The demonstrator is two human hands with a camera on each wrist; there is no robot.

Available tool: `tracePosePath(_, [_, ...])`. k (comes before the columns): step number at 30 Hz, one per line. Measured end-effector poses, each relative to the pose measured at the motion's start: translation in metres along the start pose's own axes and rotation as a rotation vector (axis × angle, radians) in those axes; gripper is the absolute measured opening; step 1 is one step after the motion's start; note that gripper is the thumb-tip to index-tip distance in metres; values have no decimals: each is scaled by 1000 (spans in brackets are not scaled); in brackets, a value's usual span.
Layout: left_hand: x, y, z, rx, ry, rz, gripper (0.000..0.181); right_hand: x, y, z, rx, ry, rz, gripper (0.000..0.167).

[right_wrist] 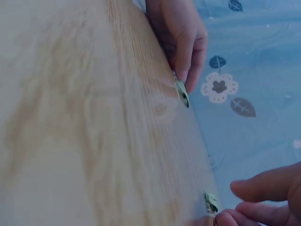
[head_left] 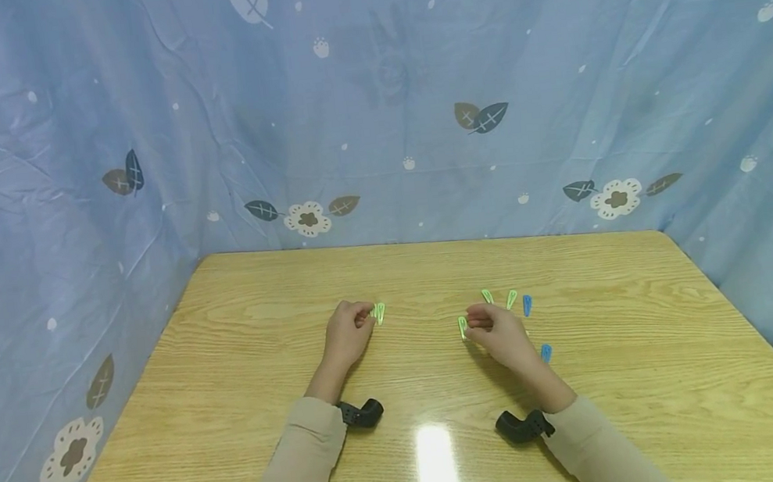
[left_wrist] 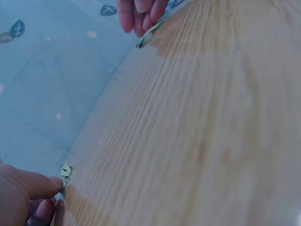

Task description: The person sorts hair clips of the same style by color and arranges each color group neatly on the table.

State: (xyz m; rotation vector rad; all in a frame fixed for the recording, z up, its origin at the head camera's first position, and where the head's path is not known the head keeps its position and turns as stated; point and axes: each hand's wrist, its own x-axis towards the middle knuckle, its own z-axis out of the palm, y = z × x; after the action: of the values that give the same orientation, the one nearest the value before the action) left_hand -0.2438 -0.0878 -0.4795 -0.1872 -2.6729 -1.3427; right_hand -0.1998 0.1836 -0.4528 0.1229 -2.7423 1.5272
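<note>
Two light-green snap hair clips lie side by side at my left hand (head_left: 350,331); the outer green hair clip (head_left: 381,314) shows whole, the inner one partly behind the fingertips. In the left wrist view, the left thumb and finger pinch the inner green hair clip (left_wrist: 64,185) against the tabletop. My right hand (head_left: 502,334) is beside another green hair clip (head_left: 462,328). Its thumb and fingers are parted in the right wrist view, with that clip (right_wrist: 211,202) lying by the fingertips. Whether a fingertip touches it is hard to tell.
Beyond the right hand lie two more green hair clips, one left (head_left: 487,296) and one right (head_left: 511,299), and a blue hair clip (head_left: 528,305). Another blue hair clip (head_left: 546,353) lies beside the right wrist. The wooden table (head_left: 237,304) meets a blue patterned curtain (head_left: 387,115).
</note>
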Motion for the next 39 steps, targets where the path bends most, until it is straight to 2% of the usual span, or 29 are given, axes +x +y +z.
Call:
tracePosePath(4, [0, 0, 0, 6, -3, 4, 24, 1, -4, 5, -51, 19, -4, 38])
tracePosePath(10, [0, -1, 0, 5, 4, 16, 23, 2, -7, 12, -153, 75, -53, 37])
tracePosePath(19, [-1, -1, 1, 6, 10, 24, 23, 8, -6, 16, -160, 81, -19, 34])
tracePosePath(24, [-1, -1, 0, 10, 13, 30, 24, 9, -5, 15, -125, 74, -16, 33])
tracePosePath(31, [-1, -1, 1, 9, 8, 22, 23, 8, -6, 14, -20, 69, -87, 31])
tracePosePath(39, [-1, 0, 0, 20, 12, 23, 23, 9, -9, 11, 260, 1, 49, 33])
